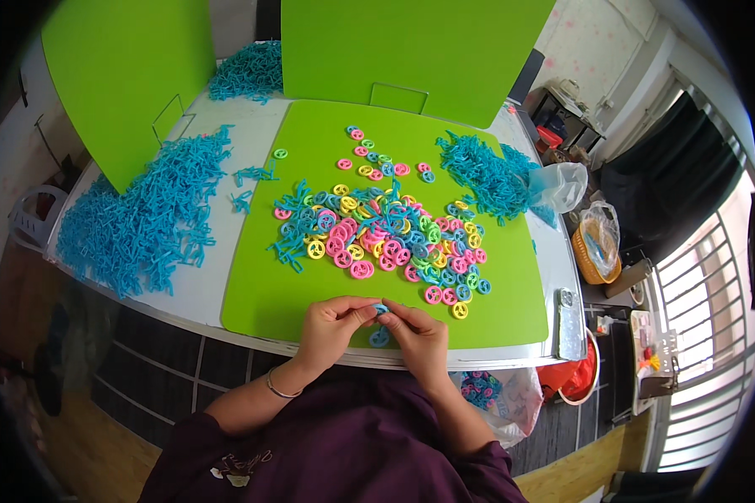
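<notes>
My left hand [330,332] and my right hand [419,337] meet at the near edge of the green board [260,293]. Both pinch a small blue plastic wheel [381,309] between thumbs and fingertips, which partly cover it. Just below the fingers a second blue wheel [379,338] shows; I cannot tell whether it is joined to the first. Beyond my hands spreads a loose pile of pink, yellow, green and blue spoked plastic wheels [361,269]. Blue stick-like plastic parts [290,247] are mixed into it, mostly at its left side and middle.
Large heaps of blue plastic parts lie left [147,222] and right [486,176]; another [248,71] sits at the back. Green panels [134,75] stand upright behind. A phone [571,323] rests at the right edge. Below the table hangs a plastic bag [512,402] with coloured pieces.
</notes>
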`<state>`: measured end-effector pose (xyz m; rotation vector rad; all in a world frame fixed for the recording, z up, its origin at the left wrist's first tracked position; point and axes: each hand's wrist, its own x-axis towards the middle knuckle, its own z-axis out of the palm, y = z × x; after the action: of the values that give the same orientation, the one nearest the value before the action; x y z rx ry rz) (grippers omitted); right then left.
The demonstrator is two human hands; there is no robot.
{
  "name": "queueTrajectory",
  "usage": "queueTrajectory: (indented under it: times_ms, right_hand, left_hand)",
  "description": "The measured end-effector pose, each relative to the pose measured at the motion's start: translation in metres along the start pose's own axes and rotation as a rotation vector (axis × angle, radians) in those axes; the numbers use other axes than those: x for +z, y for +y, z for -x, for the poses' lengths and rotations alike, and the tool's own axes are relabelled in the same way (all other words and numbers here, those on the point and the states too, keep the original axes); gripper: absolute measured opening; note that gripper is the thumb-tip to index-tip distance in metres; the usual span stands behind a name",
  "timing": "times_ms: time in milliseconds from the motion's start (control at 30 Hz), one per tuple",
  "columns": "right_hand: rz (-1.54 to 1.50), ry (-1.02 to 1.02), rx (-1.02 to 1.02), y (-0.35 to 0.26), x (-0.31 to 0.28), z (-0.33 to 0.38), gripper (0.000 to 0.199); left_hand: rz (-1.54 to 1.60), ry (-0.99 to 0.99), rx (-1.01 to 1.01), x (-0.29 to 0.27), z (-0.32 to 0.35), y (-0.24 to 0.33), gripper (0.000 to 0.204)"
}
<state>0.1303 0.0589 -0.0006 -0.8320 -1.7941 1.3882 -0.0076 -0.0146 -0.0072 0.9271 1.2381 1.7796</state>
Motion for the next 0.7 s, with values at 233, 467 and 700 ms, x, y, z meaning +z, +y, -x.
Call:
queueTrajectory:
  times_ms: [233, 467, 700]
  right_hand:
    - [-0.153, -0.198, 0.151, -0.012, -0.011, -0.007, 0.025]
    - [-0.069, -0.091, 0.128, -0.005, -0.004, -0.003, 0.026]
    - [0.167, 0.064, -0.031, -0.001, 0.003, 0.004, 0.026]
  left_hand:
    - [0.041, -0.019, -0.105, -0.004, -0.004, -0.002, 0.015]
    - [-0.019, -0.022, -0.058, -0.004, -0.005, -0.002, 0.014]
    - [-0.077, -0.025, 0.015, -0.004, -0.002, -0.005, 0.015]
